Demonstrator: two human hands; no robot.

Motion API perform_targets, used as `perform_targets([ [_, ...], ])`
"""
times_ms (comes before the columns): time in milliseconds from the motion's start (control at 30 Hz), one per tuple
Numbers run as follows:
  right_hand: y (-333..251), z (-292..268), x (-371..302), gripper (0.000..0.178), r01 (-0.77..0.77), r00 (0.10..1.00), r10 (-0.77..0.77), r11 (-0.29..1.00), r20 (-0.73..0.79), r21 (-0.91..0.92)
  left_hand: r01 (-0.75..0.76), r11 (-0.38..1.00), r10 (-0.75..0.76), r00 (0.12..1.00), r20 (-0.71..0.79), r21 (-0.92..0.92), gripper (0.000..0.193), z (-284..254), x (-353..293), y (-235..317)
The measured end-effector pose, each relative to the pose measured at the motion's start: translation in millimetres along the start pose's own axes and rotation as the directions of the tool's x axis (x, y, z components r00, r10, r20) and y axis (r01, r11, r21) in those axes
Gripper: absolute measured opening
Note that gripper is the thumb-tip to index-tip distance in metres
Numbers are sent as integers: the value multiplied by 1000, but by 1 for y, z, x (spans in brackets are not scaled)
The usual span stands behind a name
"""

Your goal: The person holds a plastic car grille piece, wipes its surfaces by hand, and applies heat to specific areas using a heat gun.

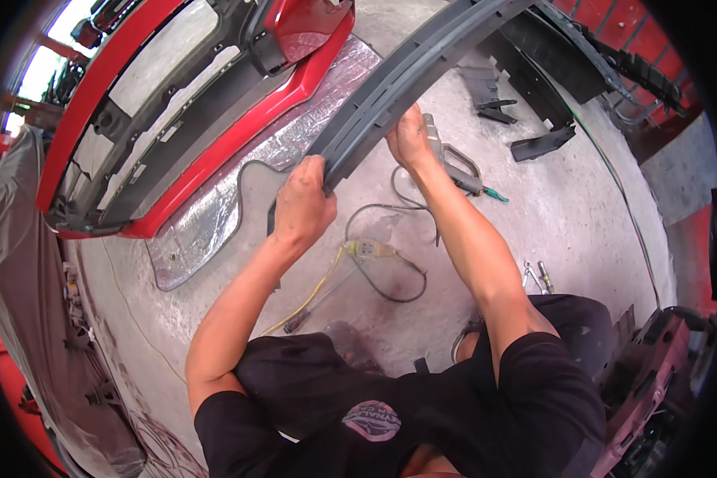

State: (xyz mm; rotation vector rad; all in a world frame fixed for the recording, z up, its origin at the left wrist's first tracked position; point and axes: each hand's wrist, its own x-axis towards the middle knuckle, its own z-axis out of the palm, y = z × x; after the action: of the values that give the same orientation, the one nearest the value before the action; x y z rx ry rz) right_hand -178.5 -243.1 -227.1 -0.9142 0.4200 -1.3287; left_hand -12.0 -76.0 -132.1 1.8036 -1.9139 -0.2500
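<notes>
A long, curved dark grey plastic bumper trim piece (pixel 410 76) slants up and away in front of me. My left hand (pixel 304 199) is closed round its near end. Farther along, my right hand (pixel 410 139) grips its right edge, with the fingertips partly hidden by the piece. To the left, a red car bumper (pixel 70 115) with open grille slots lies on a silver foil-faced mat (pixel 195 243). A grey corded power tool (pixel 460 177) with a green tip rests on the floor next to my right forearm.
A yellow cord with an outlet block (pixel 366 248) lies between my arms, with a black cable looped beside it. Wrenches (pixel 534 276) lie near my right knee. Black plastic parts (pixel 543 145) and a thin green hose (pixel 609 163) are on the right. A grey cover (pixel 24 271) drapes something on the left.
</notes>
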Motion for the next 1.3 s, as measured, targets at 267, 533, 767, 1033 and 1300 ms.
perform_targets([
  [267, 9, 8, -14, 44, 107, 994, -106, 982, -18, 158, -54, 996, 52, 998, 24, 75, 32, 2, 3, 13],
  [533, -17, 18, -12, 41, 71, 991, -102, 947, -84, -314, -105, 994, 104, 994, 40, 34, 28, -1, 0, 4],
  [767, -19, 14, -8, 45, 86, 985, -138, 909, -99, -408, -95, 994, 99, 991, 87, -44, 33, -5, 0, 8],
  [1033, -16, 12, -12, 44, -32, 994, 7, 971, -107, -236, -139, 987, 145, 987, 71, -81, 27, -2, -5, 9],
  [1300, -12, 23, 4, 39, 88, 993, -110, 931, -44, -354, 289, 861, -169, 939, 300, -419, 28, -31, 19, 1],
])
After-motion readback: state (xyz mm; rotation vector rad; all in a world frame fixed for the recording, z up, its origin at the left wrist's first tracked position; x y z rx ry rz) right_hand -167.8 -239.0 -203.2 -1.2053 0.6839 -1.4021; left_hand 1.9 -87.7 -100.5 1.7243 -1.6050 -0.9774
